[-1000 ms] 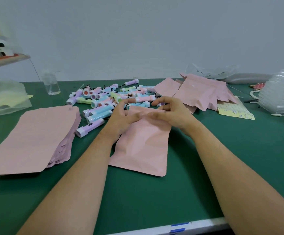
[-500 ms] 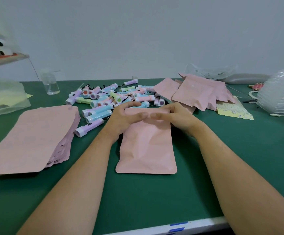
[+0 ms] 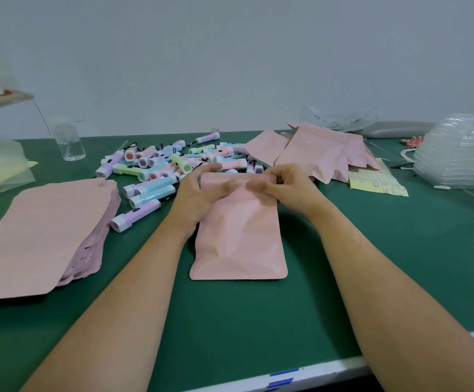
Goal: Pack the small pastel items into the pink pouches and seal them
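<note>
Pouch: pink pouch (image 3: 238,239) lies flat on green table (image 3: 258,321), centre of frame, btw the two forearms.
Long axis: runs from lower centre to upper centre of frame, almost straight up-down; short axis goes left-right.
Points to: mouth end toward upper frame, under the hands; rounded closed bottom toward lower frame.
L hand: left hand (image 3: 199,193) on left part of mouth edge, thumb behind the edge, fingers curled on the front; it pinches the edge.
R hand: right hand (image 3: 284,188) on right corner of mouth edge, fingers curled tight; it pinches also.
Nearer hand: neither; both touch the mouth, fingertips almost meet at mid of the edge.
Key relation: seal line lies crosswise, left-right, directly btw the hands. My judgement: next move is a press along this line, no reach needed.
Content: body creased and a bit puffed; prob. an item is inside, not visible.
Seal: cannot tell if closed.
Supply: pastel items (image 3: 156,168) in a heap just beyond the mouth, upper left of the hands; empty pouches (image 3: 40,236) stacked at left; other pouches (image 3: 323,157) heaped at upper right.
</note>
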Available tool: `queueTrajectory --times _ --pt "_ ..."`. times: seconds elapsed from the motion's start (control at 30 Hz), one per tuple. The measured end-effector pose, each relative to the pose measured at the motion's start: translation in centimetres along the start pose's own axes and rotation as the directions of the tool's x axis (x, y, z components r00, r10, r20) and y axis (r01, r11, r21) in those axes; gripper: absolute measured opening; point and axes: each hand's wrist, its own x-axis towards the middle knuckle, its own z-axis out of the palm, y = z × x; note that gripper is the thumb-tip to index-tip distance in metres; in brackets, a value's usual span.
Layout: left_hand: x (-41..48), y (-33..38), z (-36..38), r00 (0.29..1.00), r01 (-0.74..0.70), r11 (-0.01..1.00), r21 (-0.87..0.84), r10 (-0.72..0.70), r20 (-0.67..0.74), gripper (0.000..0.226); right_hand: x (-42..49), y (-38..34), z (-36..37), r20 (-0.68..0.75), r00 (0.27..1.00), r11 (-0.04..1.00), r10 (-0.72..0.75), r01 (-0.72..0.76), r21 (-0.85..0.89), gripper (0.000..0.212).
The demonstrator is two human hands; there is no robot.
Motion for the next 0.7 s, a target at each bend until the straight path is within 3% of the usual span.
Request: queueTrajectory --times 0.1,0.2,0.3,0.4,0.47,0.6,0.7 --pt "0.5 0.5 1.7 0.997 0.067 0.988 -0.141 -0.060 0.052 0.041 -0.1 0.5 -0.7 -0.113 0.994 1.000 -0.003 0.004 0.007 0.047" --pt "1.4 0.4 3.8 0.997 0.017 0.996 -0.088 -0.010 0.076 0.024 -0.3 1.4 -1.9 -0.297 0.953 0.972 -0.064 -0.008 -0.236 0.043" --pt "1.9 -0.1 4.9 0.997 0.012 0.996 -0.090 -0.005 0.082 0.015 -1.1 2.1 -3.3 -0.475 0.867 0.892 -0.155 -0.084 -0.445 0.034" --pt "2.4 -0.2 5.5 0.996 0.011 0.992 -0.124 0.001 0.089 0.013 -1.8 2.9 -5.6 -0.643 0.728 0.866 -0.237 -0.142 -0.480 0.024" --pt "2.6 -0.2 6.0 0.997 0.004 0.994 -0.107 0.005 0.082 0.015 -2.1 3.8 -7.4 -0.722 0.664 0.846 -0.193 -0.261 -0.466 0.026" --pt "2.9 -0.2 7.8 0.999 -0.002 0.996 -0.095 0.005 0.035 0.013 -2.1 5.5 -10.0 -0.769 0.639 0.770 0.007 -0.495 -0.404 0.027" --pt "2.7 -0.7 8.9 0.999 -0.054 0.999 -0.005 0.054 0.001 0.006 -2.6 6.3 -12.2 -0.828 0.554 0.693 0.084 -0.630 -0.351 0.030"
